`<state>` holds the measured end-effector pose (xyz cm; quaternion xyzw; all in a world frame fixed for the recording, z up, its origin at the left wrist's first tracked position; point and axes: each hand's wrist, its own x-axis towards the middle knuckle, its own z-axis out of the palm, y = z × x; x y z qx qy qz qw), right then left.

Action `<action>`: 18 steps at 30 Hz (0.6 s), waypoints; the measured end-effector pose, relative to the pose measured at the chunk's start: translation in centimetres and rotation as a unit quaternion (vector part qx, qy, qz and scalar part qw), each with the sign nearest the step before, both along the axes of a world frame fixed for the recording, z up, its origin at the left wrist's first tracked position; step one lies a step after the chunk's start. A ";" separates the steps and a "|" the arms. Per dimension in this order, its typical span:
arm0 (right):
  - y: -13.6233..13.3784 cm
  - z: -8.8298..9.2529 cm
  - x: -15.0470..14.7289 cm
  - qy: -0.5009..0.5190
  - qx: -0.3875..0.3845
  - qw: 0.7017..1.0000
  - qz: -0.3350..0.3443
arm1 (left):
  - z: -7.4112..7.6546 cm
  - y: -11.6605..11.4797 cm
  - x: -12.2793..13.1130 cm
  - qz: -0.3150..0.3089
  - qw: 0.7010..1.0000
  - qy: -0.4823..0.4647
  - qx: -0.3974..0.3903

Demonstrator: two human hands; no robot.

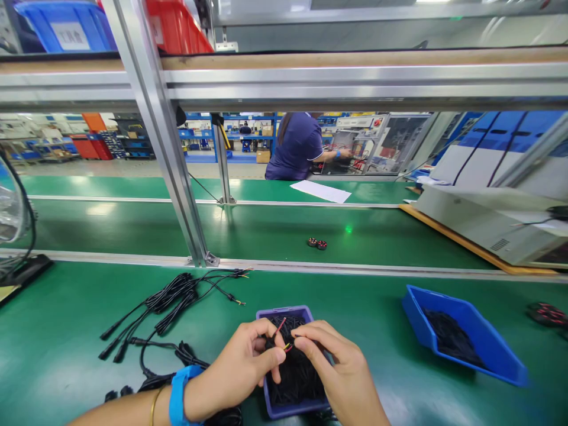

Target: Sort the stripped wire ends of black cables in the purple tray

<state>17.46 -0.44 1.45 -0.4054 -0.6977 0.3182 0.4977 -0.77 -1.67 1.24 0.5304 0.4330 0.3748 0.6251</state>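
Observation:
My left hand (260, 349) is closed, pinching thin wires (287, 348) with red and yellow insulation between thumb and fingers. A further red wire end (281, 325) sticks up past its index finger. Close beside it, my right hand (335, 361) is closed too, thumb against forefinger at the wire tips. A small dark piece shows at its fingertips, too small to name. Both hands are over a purple bin (290, 411) full of thin black pieces (299, 378). Black cables (177, 293) with stripped, coloured wire ends lie to the left on the green bench, and more are partly under my left forearm.
A blue bin (497, 361) with black pieces stands at right, near a black-and-red round part (548, 315). Two small round parts (317, 243) lie beyond the metal rail. An aluminium post (166, 136) rises at left. Across the bench, a person (296, 147) faces equipment.

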 end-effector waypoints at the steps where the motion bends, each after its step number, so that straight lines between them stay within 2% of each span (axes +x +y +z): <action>1: 0.0 0.0 0.1 -0.003 0.003 1.000 0.003 | 0.0 0.0 0.0 0.001 1.000 0.003 0.001; 5: -0.2 0.2 0.2 -0.008 -0.001 1.000 0.011 | 0.1 0.0 0.0 0.004 1.000 0.004 -0.002; 10: -0.3 0.3 0.0 -0.008 -0.061 0.997 0.035 | 0.1 -0.1 0.0 0.014 1.000 -0.002 -0.011; 15: -0.7 -0.6 -0.7 0.010 -0.043 0.999 -0.007 | 0.3 0.0 0.2 0.024 0.999 -0.027 -0.034; 18: -0.7 -0.8 -0.9 0.052 -0.077 0.996 -0.002 | 0.7 0.0 0.2 0.025 0.998 -0.037 -0.041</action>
